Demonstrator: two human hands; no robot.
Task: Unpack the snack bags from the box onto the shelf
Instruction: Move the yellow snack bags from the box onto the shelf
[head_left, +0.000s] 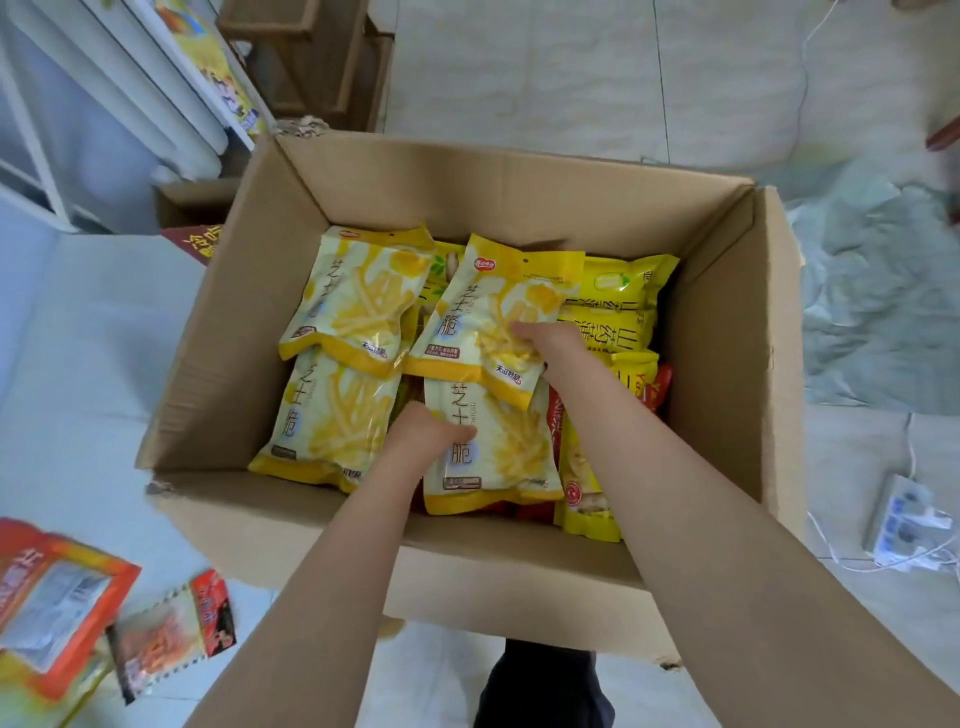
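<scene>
An open cardboard box (244, 291) stands on the floor below me, filled with several yellow snack bags. My right hand (550, 338) grips the far right pale-yellow bag (488, 317) at its lower right side. My left hand (426, 431) holds the left edge of the near pale-yellow bag (504, 457), thumb on its front. Two more bags of the same kind (358, 296) (327, 415) lie at the box's left. Brighter yellow and red bags (618, 306) fill the right side. A white shelf (171, 104) stands at the upper left.
Orange and red snack bags (57, 597) (171, 629) lie on a white surface at the lower left. A power strip with white cables (904, 525) sits on the tiled floor at the right. A crumpled pale sheet (878, 291) lies beyond it. Wooden furniture (317, 57) stands behind the box.
</scene>
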